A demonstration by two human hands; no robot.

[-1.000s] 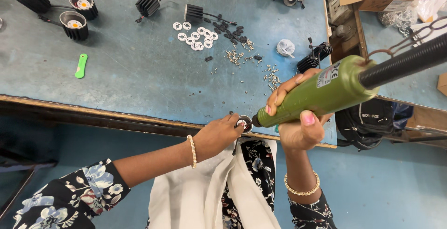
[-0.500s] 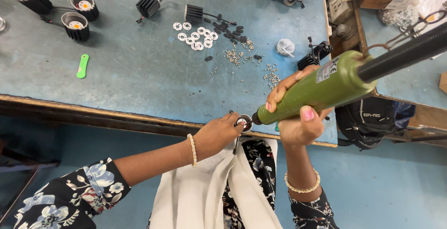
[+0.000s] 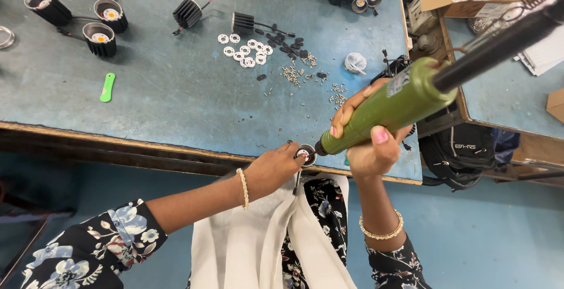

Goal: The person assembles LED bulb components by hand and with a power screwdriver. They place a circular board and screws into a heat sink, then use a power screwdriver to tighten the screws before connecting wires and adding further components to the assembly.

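At table edge | right hand (image 3: 369, 145) grips green screwdriver (image 3: 388, 108), tip down-left | left hand (image 3: 276, 168) pinches round part (image 3: 306, 154)

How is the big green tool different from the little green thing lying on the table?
The green tool is large, thick and olive-coloured; the little green piece is small, flat and bright lime. The tool is held tilted in the right hand, its tip at a small round part that the left hand steadies. The little piece lies alone on the blue table, untouched. Both are green and longer than wide.
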